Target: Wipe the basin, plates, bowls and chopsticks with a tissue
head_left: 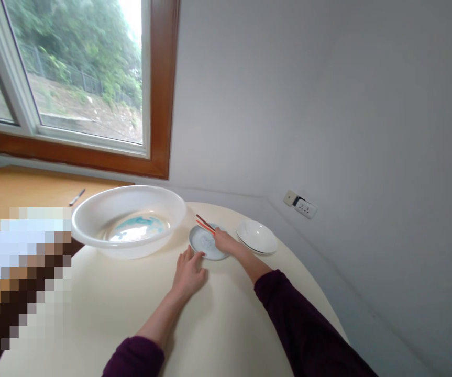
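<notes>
A: Where was the pale grey-blue round plate (200,242) set?

B: It was set on the cream, curved-edged table (226,324), between the large translucent white plastic basin (125,203) on the left and the glossy white shallow dishes (257,236) on the right, which appeared to be stacked.

A: And what was held in the right hand (226,243)?

B: Two slender sticks, one dark reddish brown and one bright orange (206,226), were held there in a narrow, closed grip. Their free ends were pointed up and leftward over the far part of the plate; their other ends were hidden by the hand. Whether the plate was touched by them could not be told.

A: How was the left hand (189,271) placed?

B: It was placed at the plate's near left rim, with thumb and fingers parted. Whether the rim was actually pinched could not be told.

A: Was anything seen inside the basin?

B: A blue-green patch (157,226) and a bright reflection were seen at its bottom.

A: And beyond the table?

B: A brown wooden window frame (160,104) was seen, and a white rectangular socket block (305,208) was seen against the pale wall (241,104).
</notes>
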A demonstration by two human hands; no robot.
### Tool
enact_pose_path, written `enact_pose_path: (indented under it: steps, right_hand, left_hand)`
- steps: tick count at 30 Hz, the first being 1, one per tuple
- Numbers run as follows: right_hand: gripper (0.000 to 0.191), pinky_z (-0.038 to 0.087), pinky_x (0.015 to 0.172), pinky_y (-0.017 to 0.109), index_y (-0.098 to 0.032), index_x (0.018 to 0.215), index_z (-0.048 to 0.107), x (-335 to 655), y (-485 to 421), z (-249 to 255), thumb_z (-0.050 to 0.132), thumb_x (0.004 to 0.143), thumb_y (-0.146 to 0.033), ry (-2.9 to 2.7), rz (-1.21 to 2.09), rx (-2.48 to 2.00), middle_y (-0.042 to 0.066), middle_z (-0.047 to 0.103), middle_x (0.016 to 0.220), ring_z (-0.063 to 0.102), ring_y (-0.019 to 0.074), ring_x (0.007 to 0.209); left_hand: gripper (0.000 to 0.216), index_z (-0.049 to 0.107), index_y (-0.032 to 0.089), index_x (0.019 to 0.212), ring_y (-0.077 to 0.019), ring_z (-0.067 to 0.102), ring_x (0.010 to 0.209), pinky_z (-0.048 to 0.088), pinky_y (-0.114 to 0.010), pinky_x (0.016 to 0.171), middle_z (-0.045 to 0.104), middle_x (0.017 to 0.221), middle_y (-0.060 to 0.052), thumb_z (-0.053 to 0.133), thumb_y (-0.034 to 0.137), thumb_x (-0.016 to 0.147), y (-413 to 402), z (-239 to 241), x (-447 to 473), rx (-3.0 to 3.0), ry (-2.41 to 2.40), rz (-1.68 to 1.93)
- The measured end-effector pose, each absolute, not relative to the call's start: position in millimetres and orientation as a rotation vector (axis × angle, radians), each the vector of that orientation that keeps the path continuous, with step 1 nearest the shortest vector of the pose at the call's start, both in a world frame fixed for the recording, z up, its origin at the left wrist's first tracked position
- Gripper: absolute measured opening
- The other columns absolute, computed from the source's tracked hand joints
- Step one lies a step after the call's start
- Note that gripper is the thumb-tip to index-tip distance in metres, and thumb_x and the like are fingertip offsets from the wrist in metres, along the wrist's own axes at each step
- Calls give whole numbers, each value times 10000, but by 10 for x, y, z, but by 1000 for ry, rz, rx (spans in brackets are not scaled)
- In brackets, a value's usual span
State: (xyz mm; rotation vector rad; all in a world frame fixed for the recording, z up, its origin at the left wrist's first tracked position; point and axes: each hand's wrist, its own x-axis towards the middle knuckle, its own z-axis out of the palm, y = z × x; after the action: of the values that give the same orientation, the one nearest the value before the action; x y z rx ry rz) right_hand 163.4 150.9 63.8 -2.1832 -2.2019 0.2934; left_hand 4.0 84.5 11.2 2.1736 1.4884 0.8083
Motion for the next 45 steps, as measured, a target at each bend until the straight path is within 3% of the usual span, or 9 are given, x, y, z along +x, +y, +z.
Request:
enact_pose_path:
  steps: [8,25,30,39,45]
  right_hand:
    - [336,440,750,320,-79,1149,449,1675,1596,493,411,819,-130,-2239,300,-2215,200,607,1096,593,262,986]
    - [285,417,725,273,-150,1112,477,1711,1535,574,417,852,-249,-2172,204,-2156,129,608,1081,587,225,959]
    - [399,401,802,288,-152,1157,447,1735,1477,706,513,805,-328,-2178,150,-2110,136,557,1158,534,243,1052]
    - [392,348,911,292,-143,1225,381,2088,907,1178,447,852,-246,-2091,-11,-2082,130,520,1190,493,201,1103]
    - [410,354,956,335,-143,1225,413,2605,212,1234,460,832,-253,-1994,-79,-2150,137,501,1234,482,231,1132]
  left_hand:
    - [501,557,201,1181,-270,272,1323,163,-453,1084,460,1324,-131,509,181,684,861,120,38,2206,1449,755]
    - [532,523,251,1232,-253,259,1331,115,-482,1082,415,1377,-118,527,229,701,873,104,22,2209,1386,720]
    - [522,526,237,1236,-257,289,1318,134,-478,1081,451,1341,-134,517,225,714,876,94,32,2207,1399,755]
    - [510,531,219,1233,-274,339,1289,235,-462,1054,491,1297,-127,522,206,723,902,62,24,2168,1411,882]
    - [499,541,206,1223,-268,378,1263,282,-424,1042,494,1297,-130,533,192,724,966,-8,15,2140,1427,937]
